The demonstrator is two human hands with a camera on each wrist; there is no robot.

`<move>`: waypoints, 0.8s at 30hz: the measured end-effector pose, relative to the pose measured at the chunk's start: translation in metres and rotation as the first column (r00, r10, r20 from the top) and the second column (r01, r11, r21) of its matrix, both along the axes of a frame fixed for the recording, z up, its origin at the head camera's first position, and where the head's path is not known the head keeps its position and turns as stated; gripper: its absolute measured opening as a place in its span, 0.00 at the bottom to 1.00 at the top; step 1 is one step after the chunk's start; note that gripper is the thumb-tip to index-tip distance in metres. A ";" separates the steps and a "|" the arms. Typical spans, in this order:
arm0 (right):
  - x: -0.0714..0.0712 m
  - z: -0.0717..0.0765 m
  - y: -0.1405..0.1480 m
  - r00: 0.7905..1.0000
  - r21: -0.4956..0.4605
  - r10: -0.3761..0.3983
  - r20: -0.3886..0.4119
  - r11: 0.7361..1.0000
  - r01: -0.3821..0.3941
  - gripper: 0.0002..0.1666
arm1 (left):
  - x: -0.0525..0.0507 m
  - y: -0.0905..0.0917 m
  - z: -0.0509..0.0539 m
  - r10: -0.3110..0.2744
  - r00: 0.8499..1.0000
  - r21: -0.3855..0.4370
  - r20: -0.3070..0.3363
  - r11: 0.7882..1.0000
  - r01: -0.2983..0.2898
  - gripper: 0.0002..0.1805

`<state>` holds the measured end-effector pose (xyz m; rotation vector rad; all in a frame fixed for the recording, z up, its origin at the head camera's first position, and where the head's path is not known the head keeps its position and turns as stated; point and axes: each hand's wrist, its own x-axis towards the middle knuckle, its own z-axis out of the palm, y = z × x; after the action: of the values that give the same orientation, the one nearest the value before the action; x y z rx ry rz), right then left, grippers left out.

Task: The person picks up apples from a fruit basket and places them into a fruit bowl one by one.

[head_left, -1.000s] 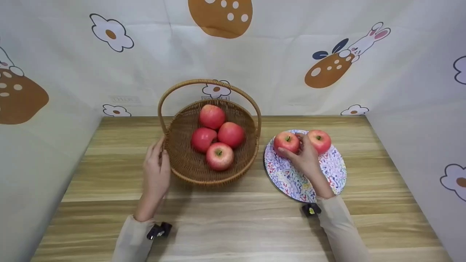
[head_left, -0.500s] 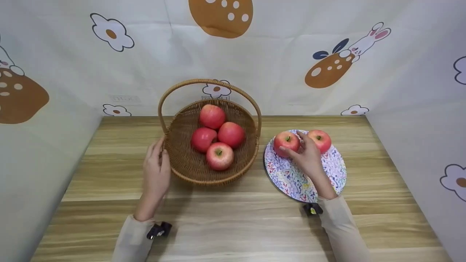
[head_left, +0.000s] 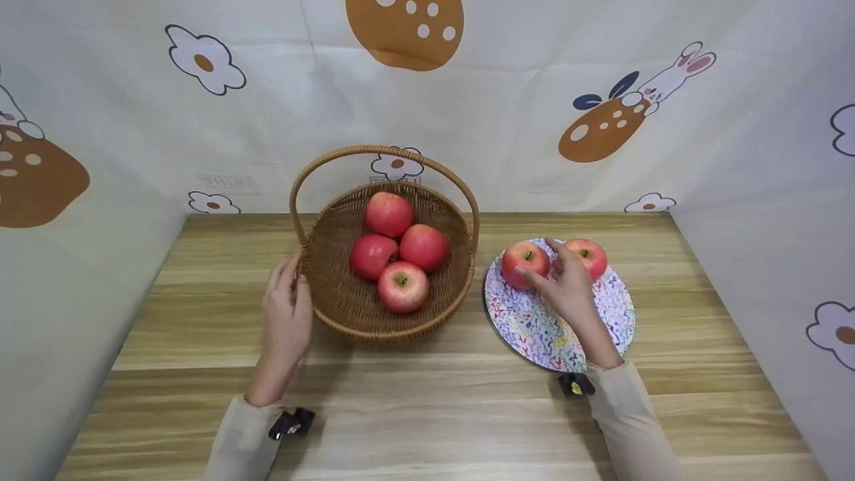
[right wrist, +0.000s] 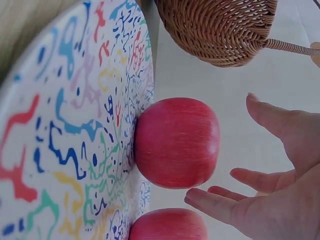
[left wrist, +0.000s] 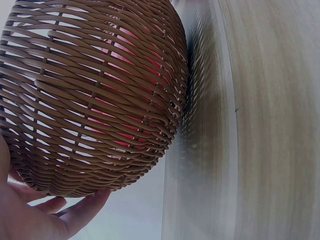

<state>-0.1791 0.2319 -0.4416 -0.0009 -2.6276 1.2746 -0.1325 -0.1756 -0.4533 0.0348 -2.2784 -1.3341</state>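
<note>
A wicker basket (head_left: 334, 294) with a tall arched handle stands left of centre and holds several red apples (head_left: 403, 287). Against its left outer side rests my left hand (head_left: 287, 321), the fingers touching the weave, as the left wrist view also shows. On a round, colourfully patterned plate (head_left: 534, 334) to the right sit two more apples, a left one (head_left: 526, 265) and a right one (head_left: 588, 259). My right hand (head_left: 568, 287) hovers over the plate with thumb and fingers spread beside the left apple. In the right wrist view a gap separates that hand (right wrist: 280, 175) from the apple (right wrist: 177, 143).
Everything stands on a wood-grain table (head_left: 427, 414). A pale printed cloth (head_left: 521, 133) closes off the back and both sides. The basket's handle (head_left: 384, 150) arches above its rim.
My right hand's fingers have opened off the left apple, and the hand has drawn slightly right. That apple stays on the plate. The left hand and basket have not moved.
</note>
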 end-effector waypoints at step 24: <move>0.017 0.026 -0.011 0.997 -0.063 0.071 -0.038 0.995 -0.074 0.41 | -0.001 0.000 0.000 -0.003 0.999 0.006 -0.033 1.000 0.003 0.25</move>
<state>-0.1622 0.2212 -0.4152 0.1068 -2.5773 1.3691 -0.1331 -0.1753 -0.4535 0.0115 -2.2484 -1.3333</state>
